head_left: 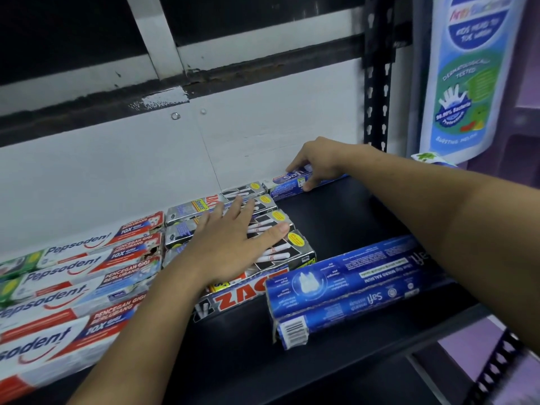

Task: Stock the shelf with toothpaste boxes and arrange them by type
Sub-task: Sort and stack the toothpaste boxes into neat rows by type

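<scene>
Reaches with both bare arms over a dark shelf (336, 229) backed by a white wall (117, 171). Presses the left hand (233, 244) flat, with fingers straight and spread wide, onto the tops of the Zact boxes (295, 249), a black-and-silver block lying in rows at the middle of the shelf, long sides touching. Grips with the right hand (318, 162), farther back and to the right, the rear Safi box (286, 185), with fingers curled round it. Holds that blue box lengthwise close along the wall, its left end right beside the hindmost Zact row. To the left of the block, Pepsodent boxes (73, 287) in red, white and blue, lying flat in close rows from the wall toward the front edge, some with torn ends next to the Zact block. At front right, the front Safi boxes (350, 282), blue, lying flat and slanted, barcode end toward the front lip, left end just beside the nearest Zact box, well apart from the rear Safi box. At the right rear corner, a black perforated post (377, 83); beyond it, a blurred blue-and-white printed pouch (467, 83) hanging.
</scene>
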Available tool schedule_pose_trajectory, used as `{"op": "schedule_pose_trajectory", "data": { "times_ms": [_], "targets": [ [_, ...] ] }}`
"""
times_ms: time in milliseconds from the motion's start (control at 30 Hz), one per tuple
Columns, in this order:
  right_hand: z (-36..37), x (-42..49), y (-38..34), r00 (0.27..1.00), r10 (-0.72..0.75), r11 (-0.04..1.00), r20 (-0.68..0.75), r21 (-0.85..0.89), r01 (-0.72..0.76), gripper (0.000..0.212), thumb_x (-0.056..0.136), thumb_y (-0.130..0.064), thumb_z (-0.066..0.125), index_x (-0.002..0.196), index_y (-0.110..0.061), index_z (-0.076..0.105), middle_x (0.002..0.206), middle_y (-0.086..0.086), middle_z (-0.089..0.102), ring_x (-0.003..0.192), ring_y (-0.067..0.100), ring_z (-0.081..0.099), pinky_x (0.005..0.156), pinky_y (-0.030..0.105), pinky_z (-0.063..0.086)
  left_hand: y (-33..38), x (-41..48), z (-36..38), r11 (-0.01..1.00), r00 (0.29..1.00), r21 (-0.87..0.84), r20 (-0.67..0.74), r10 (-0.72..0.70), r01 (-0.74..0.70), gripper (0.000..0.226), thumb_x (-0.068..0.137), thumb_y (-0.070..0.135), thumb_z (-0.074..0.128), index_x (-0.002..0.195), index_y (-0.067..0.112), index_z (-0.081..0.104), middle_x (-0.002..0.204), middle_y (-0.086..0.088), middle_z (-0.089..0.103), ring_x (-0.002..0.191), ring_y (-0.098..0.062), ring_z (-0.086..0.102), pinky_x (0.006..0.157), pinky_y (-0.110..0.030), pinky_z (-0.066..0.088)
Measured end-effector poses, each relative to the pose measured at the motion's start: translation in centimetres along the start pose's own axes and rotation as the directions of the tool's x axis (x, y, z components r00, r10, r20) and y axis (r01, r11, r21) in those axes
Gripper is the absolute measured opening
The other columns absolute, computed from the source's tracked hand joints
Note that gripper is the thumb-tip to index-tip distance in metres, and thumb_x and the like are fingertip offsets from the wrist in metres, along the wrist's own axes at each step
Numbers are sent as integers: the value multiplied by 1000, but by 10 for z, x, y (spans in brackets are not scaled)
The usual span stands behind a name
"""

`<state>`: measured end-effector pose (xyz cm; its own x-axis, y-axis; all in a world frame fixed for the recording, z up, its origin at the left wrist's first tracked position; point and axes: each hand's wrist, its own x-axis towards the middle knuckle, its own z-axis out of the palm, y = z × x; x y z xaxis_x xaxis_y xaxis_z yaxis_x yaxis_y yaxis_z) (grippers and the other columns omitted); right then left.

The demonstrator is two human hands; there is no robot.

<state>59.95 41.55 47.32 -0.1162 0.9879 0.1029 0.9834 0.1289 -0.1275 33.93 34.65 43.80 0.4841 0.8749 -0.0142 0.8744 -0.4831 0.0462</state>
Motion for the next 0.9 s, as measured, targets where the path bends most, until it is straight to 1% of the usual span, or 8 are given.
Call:
{"op": "schedule_pose_trajectory", "data": {
  "times_ms": [133, 300, 467, 567, 600, 733, 800, 900],
  "targets": [
    [-1, -3, -1, 1000, 11, 1000, -2, 0, -11, 67, 78, -32, 81, 139, -27, 54, 136, 0, 59, 122, 23, 52, 86, 27, 34, 1, 0, -1, 1000, 1000, 4, 11, -2, 2, 118, 57, 100, -6, 157, 37, -5, 165, 8, -9, 152, -22, -11, 121, -49, -5],
    [-15, -24, -2, 999, 19, 1000, -46, 15, -18, 67, 78, -35, 81, 139, -28, 54, 139, -1, 57, 126, 23, 50, 91, 27, 35, 1, 1, -3, 1000, 1000, 26, 20, -4, 3, 109, 64, 93, 2, 157, 36, -6, 165, 7, -10, 152, -24, -10, 122, -51, -5],
    [-37, -77, 3, 996, 17, 1000, -84, -15, -18, 58, 79, -40, 78, 134, -33, 58, 128, -5, 65, 119, 21, 56, 89, 27, 38, 0, -1, -2, 1000, 1000, 11, 3, 13, -13, 109, 67, 93, 2, 157, 33, -5, 165, 5, -11, 152, -23, -13, 122, -51, -4],
    [-48, -121, 9, 994, 79, 996, -80, -31, -82, 52, 80, -40, 77, 129, -33, 62, 99, -10, 71, 86, 7, 61, 78, 21, 34, -3, -1, 0, 1000, 1000, 5, -5, 24, -24, 118, 61, 99, -4, 158, 31, -4, 165, 4, -10, 152, -25, -12, 122, -51, -4],
    [-50, -135, 12, 991, 102, 994, -91, -35, -106, 51, 80, -41, 77, 128, -33, 63, 98, -10, 71, 82, 6, 59, 77, 20, 34, -3, 0, 0, 1000, 1000, 1, -5, 25, -25, 120, 59, 100, -4, 158, 31, -4, 165, 4, -10, 152, -25, -11, 122, -51, -4],
    [-55, -198, 25, 962, 233, 972, -139, 51, -228, 46, 80, -42, 76, 124, -32, 66, 112, -13, 70, 94, 9, 67, 85, 26, 49, -3, -1, 1, 1000, 1000, -4, -2, 28, -28, 123, 57, 100, -6, 158, 31, -4, 165, 3, -10, 152, -27, -10, 122, -51, -3],
    [-54, -228, 26, 934, 323, 945, -151, 110, -309, 43, 82, -41, 75, 123, -32, 67, 104, -15, 69, 95, 9, 67, 83, 24, 47, -3, -1, 2, 1000, 999, 0, -8, 31, -31, 126, 54, 101, -7, 158, 30, -3, 165, 3, -10, 152, -28, -10, 121, -52, -4],
    [-47, -257, 21, 884, 413, 908, -219, 170, -382, 34, 86, -40, 71, 119, -33, 69, 100, -6, 73, 93, 7, 67, 80, 21, 43, -3, 0, 2, 999, 999, -6, -11, 31, -31, 130, 49, 102, -9, 158, 30, -3, 165, 3, -10, 152, -28, -9, 121, -52, -3]
  ]
}}
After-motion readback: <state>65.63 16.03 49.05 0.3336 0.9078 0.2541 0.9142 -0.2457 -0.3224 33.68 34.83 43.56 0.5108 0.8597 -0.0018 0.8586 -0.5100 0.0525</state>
